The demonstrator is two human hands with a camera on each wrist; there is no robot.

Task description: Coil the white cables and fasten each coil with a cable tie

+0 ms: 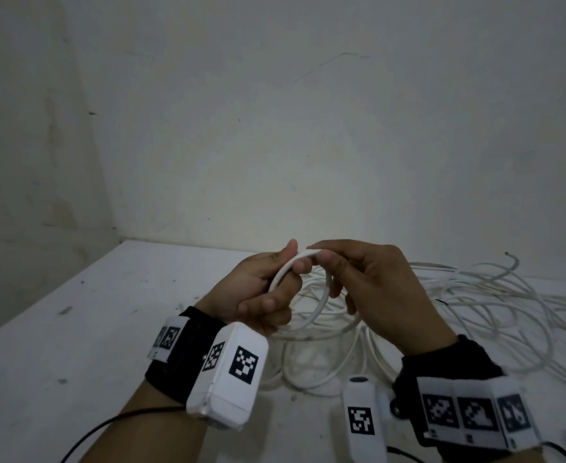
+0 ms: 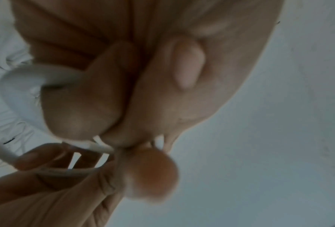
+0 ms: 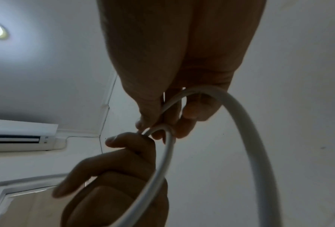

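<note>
Worktop [image 1: 74, 329]: one white, scuffed surface set against a pale wall; it carries all the cable.
Hands: two, both raised above the worktop and meeting at the top of one loop.
Left hand [image 1: 261, 289]: thumb on top and fingers [image 1: 268, 304] curled beneath, clamped on the left side of the cable loop; one wrist camera [image 1: 228, 375] on a black strap.
Cable loop [image 1: 325, 295]: one round turn of white cable held upright between the two hands, its lower arc hanging just over the pile. In the right wrist view the cable [image 3: 246, 122] curves from the fingertips down past the lens.
Right hand [image 1: 378, 289]: thumb and fingers [image 3: 189, 113] pinched together on the top of the loop, touching the left thumb tip.
Loose cable [image 1: 475, 312]: a tangle of white strands lying on the worktop beneath and to the right of the hands; number of separate cables cannot be told. One free end [image 1: 508, 255] sticks up at the far right.
Air conditioner [image 3: 20, 135]: one, on the wall, right wrist view only.
</note>
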